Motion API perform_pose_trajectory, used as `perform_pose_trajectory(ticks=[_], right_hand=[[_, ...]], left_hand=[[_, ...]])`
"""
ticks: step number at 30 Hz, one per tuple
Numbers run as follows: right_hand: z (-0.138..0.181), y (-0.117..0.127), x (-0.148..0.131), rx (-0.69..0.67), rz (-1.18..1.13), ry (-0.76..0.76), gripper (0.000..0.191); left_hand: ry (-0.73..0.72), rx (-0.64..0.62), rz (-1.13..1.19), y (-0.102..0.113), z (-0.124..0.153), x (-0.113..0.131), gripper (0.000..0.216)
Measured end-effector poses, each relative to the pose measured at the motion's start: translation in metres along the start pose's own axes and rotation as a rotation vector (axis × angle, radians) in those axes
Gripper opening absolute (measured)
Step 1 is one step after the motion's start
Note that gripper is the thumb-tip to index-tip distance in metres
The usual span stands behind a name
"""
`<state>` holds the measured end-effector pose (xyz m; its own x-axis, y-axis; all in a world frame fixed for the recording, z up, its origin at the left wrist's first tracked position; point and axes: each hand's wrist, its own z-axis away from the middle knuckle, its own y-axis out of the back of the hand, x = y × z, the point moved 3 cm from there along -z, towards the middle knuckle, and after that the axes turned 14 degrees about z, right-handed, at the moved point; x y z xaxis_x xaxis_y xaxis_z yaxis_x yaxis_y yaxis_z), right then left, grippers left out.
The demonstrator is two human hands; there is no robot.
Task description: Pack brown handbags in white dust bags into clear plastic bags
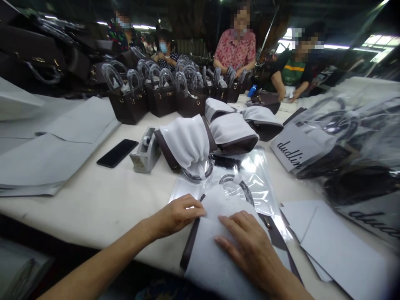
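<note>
A dark brown handbag wrapped in white tissue paper (215, 254) lies flat at the table's near edge, its wrapped handle (233, 185) pointing away over a clear plastic bag (259, 175). My left hand (178, 214) grips the paper at the bag's upper left corner, fingers curled on its edge. My right hand (250, 241) lies flat on the paper, fingers spread and pressing down.
Three more paper-wrapped bags (190, 141) lie just beyond. A tape dispenser (145, 152) and a black phone (118, 153) sit to the left, beside stacked grey sheets (53, 146). Upright dark handbags (162, 98) line the far side, where several people work. Packed bags in plastic (343, 141) and white sheets (337, 246) lie right.
</note>
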<state>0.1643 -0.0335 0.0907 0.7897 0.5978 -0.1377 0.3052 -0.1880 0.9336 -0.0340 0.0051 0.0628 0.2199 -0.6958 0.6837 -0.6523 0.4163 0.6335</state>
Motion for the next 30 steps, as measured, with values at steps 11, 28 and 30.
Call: perform_pose_trajectory(ticks=[11, 28, 30], right_hand=[[0.009, 0.014, 0.009, 0.145, -0.435, 0.152, 0.03], [-0.001, -0.009, 0.004, -0.203, -0.419, -0.064, 0.01], [-0.001, -0.011, 0.004, -0.234, -0.385, -0.065, 0.013]], left_hand=[[-0.077, 0.114, -0.036, -0.014, -0.019, 0.042, 0.013], [0.435, 0.228, 0.139, -0.033, 0.018, 0.06, 0.018], [0.437, 0.33, 0.083, -0.04, 0.02, 0.058, 0.015]])
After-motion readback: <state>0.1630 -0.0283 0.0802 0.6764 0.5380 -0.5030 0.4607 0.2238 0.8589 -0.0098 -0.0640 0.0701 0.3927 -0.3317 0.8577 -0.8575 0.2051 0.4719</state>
